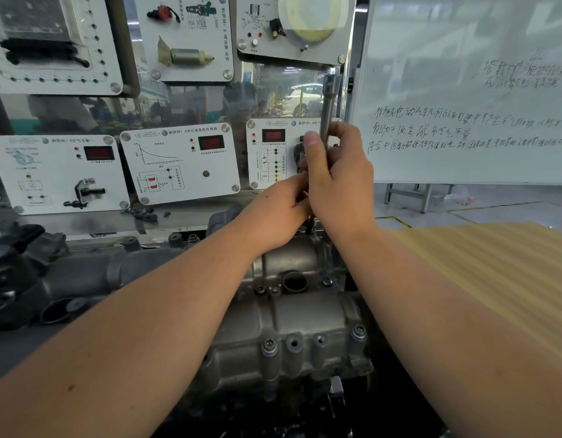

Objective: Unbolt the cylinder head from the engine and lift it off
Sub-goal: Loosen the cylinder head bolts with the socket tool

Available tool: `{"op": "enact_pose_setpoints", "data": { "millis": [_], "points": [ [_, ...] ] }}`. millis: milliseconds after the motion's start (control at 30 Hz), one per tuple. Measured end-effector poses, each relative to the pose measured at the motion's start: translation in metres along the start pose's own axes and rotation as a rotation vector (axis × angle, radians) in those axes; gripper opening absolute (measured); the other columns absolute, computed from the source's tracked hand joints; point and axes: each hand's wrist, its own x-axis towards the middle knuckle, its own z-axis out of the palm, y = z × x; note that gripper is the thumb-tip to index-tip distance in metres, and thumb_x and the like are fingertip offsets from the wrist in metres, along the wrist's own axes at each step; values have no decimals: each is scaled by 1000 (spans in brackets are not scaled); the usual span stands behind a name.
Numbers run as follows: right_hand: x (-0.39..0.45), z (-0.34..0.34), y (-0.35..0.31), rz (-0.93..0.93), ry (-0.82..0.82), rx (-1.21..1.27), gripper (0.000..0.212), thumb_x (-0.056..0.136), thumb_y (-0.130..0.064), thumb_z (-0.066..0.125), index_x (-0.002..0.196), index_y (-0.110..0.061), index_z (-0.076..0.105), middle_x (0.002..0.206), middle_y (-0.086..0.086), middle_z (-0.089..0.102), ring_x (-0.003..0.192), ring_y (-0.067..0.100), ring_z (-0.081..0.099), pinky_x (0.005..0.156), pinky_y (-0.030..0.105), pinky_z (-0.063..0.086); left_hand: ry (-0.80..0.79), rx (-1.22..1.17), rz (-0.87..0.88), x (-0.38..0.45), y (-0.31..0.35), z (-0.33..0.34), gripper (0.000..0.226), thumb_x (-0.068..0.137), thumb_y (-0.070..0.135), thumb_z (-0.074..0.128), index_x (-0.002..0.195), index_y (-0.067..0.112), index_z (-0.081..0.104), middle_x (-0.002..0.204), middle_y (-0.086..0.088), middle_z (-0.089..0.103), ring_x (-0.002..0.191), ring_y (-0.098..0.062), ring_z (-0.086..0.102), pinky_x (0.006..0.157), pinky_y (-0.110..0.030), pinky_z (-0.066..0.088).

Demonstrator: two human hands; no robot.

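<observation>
Steel extension bar stands nearly upright over the far end of the cylinder head, its socket end raised and its lower end hidden behind the hands. The right hand is clenched round the bar's lower shaft, thumb laid up along it. The left hand sits just beside and below, fingertips pinching at the bar's base; exactly what they hold is hidden. The cylinder head lies on the engine at the centre of the worktop, cast aluminium, with several bolts seated along its near edge and more beside the round port. Judging from these, the head is not yet free and unbolting is under way.

To do this step well:
- Keep the bar in line with the bolt axis. A tilted bar is likely to slip out of the bolt head and round it.
- Let the lower grip steady the tool tip on the fastener while the upper grip turns.
- Confirm full engagement before applying force.
- Loosen the remaining bolts in stages, not one fully at a time, to limit distortion of the casting.

Sensor training panels and a whiteboard stand behind the engine.
</observation>
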Motion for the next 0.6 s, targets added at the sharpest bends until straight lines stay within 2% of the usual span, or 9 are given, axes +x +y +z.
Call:
{"op": "enact_pose_setpoints", "data": {
  "millis": [100,200,267,367,433,533,600],
  "points": [
    [0,0,0,-17,3,-17,20,104,-36,52,116,-20,52,81,-4,72,75,10,68,66,28,51,-1,-13,5,0,0,0,17,102,21,52,116,26,60,99,6,71,85,-6,65,73,-22,51],
    [1,1,0,-18,12,-31,21,107,-31,46,113,-15,58,86,-5,71,79,13,67,69,31,49,4,-46,7,-1,3,0,23,103,21,49,103,43,57,96,3,72,85,-12,66,75,-29,53],
    [1,1,0,-10,14,-36,23,108,-30,42,108,-15,60,87,-6,70,78,12,65,70,30,48,-2,-42,-11,-2,3,0,26,105,23,47,96,46,56,95,5,73,88,-11,68,77,-32,54],
    [1,0,-1,2,12,-18,27,108,-32,42,110,-12,59,87,-3,72,80,15,67,73,36,52,-1,-32,-2,-3,3,-1,29,104,22,50,90,47,54,85,14,69,76,5,64,65,-18,48],
    [1,-1,-1,7,6,3,26,105,-38,49,118,-16,55,86,-4,73,81,12,69,72,32,53,-1,-37,10,-2,3,-1,28,102,19,52,95,46,55,85,13,69,75,6,64,60,-11,46],
    [1,0,0,3,12,-7,21,104,-38,52,114,-20,53,81,-6,72,77,10,68,68,31,53,-5,-37,16,0,1,0,21,100,17,53,108,35,60,93,5,72,82,-4,66,69,-20,52],
    [1,0,0,-10,20,-28,19,106,-34,48,106,-17,56,81,-5,71,75,13,67,67,34,52,0,-47,24,-1,1,1,26,99,19,52,101,44,58,92,6,72,82,-5,66,71,-23,53]
  ]
}}
